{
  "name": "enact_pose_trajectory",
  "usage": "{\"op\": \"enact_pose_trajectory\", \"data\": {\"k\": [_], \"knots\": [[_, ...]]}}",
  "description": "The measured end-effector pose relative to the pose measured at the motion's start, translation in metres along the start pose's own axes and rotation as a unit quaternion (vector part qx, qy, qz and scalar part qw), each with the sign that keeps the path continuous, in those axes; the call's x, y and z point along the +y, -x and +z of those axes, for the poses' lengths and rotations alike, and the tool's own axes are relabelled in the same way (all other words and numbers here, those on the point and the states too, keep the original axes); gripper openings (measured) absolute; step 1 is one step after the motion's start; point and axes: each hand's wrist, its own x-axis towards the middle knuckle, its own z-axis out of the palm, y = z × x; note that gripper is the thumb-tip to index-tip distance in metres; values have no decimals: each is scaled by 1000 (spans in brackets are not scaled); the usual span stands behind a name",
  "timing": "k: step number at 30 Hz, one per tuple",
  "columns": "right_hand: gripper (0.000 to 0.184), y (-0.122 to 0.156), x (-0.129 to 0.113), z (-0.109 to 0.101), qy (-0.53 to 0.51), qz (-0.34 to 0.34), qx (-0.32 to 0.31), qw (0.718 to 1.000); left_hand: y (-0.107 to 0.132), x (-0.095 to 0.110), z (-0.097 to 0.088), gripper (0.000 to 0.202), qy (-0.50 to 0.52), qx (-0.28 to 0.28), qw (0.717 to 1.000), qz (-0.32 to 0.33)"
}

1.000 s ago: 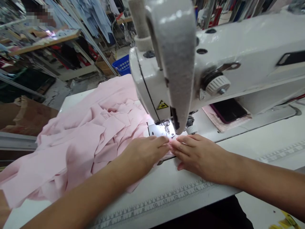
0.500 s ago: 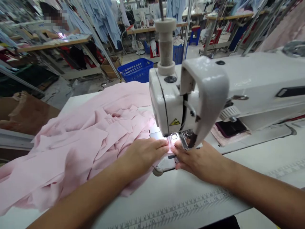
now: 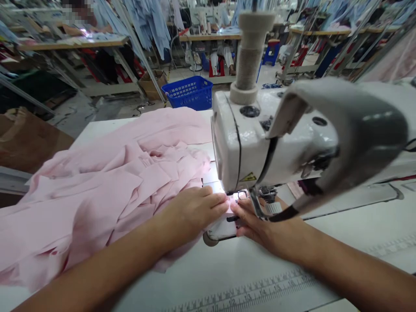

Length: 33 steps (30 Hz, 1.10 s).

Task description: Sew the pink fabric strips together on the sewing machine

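Observation:
At the lit needle area of a white sewing machine [image 3: 227,138], both hands press a small piece of pink fabric [image 3: 231,200] against the machine bed. My left hand [image 3: 191,210] comes in from the left, its fingers held together with the tips on the fabric. Facing it from the right is my right hand [image 3: 263,227], thumb and fingers closed at the fabric's near side. The machine's curved lever guard hides part of this hand. A large heap of pink cloth pieces [image 3: 130,182] lies left of the needle, partly behind my left forearm.
A printed ruler scale [image 3: 253,294] runs along the table's front edge. Beyond the table stands a blue plastic basket [image 3: 191,93]. A cardboard box [image 3: 29,138] is at the left. Another person works at a table [image 3: 74,43] further back, near hanging light-blue garments [image 3: 149,26].
My viewpoint has shifted, so the machine head looks larger and its guard reaches further right. Both hands remain by the needle with the fabric.

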Motion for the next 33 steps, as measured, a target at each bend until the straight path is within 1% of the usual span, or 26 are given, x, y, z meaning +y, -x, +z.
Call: {"op": "enact_pose_trajectory", "data": {"k": [2,3,7,11,14,18,22,26,31,33], "knots": [[39,-1,1,1,-1,5,-9,1000,-4,0,-5,23,-15,31,999,38],[39,-1,1,1,-2,8,-16,1000,-5,1,-7,23,-23,35,998,50],[37,-2,2,-1,-17,13,-42,999,-6,10,-5,28,-49,15,997,57],[32,3,5,-5,-49,5,-40,998,-2,15,-1,29,4,42,997,65],[29,7,6,-7,-67,-13,-31,997,-1,15,-2,27,25,65,995,71],[34,10,6,-8,-69,-22,-20,997,-2,14,-4,25,28,87,992,85],[34,9,7,-8,-67,-21,-27,997,-2,11,-2,26,25,76,993,87],[37,6,9,-7,-71,-16,-28,997,-3,8,-1,27,25,102,990,93],[51,2,9,-6,-59,2,13,998,-4,3,-1,27,15,103,992,77],[50,0,10,-4,-46,6,26,999,-2,0,3,28,24,83,994,65]]}}
